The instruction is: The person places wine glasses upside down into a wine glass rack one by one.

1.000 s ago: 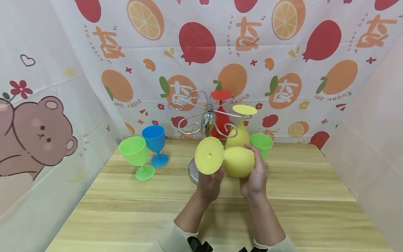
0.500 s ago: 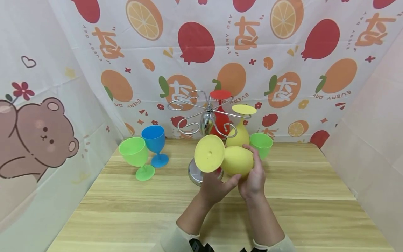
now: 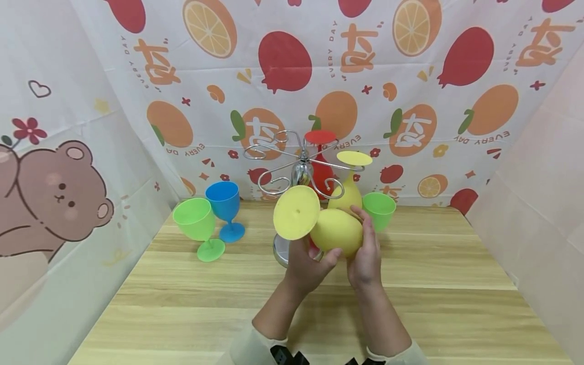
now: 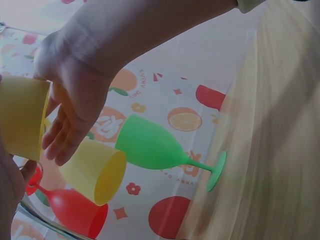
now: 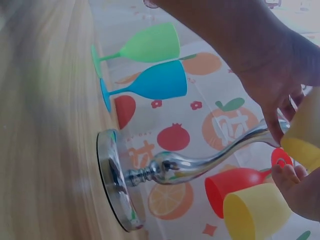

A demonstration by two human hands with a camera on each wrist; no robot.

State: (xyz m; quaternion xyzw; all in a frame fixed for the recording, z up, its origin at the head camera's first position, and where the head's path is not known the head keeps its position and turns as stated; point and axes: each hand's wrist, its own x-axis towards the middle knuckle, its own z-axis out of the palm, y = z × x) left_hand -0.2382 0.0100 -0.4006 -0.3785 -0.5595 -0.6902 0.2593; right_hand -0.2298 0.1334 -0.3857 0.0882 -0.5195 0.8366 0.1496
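Note:
Both hands hold a yellow goblet (image 3: 336, 232) above the table, tipped so that the underside of its round foot (image 3: 297, 212) faces the head camera. My right hand (image 3: 365, 256) grips the bowl from the right, with fingertips over its upper side. From the left, my left hand (image 3: 304, 268) has its thumb at the bowl's lower edge, its other fingers largely hidden. Just behind stands a chrome rack (image 3: 302, 172) with curled wire arms. A second yellow goblet (image 3: 347, 195) and a red goblet (image 5: 232, 187) hang from it, bowls down.
A green goblet (image 3: 195, 220) and a blue goblet (image 3: 223, 200) stand upright on the wooden table (image 3: 182, 314) at the left. Another green goblet (image 4: 152, 145) stands upright behind my right hand. A fruit-printed cloth (image 3: 328, 61) closes off the back, with pale cloths at both sides.
The held goblet has shifted slightly left, and its foot has risen. My left thumb has spread out and come to the bowl's lower edge. The rack and other goblets stay put.

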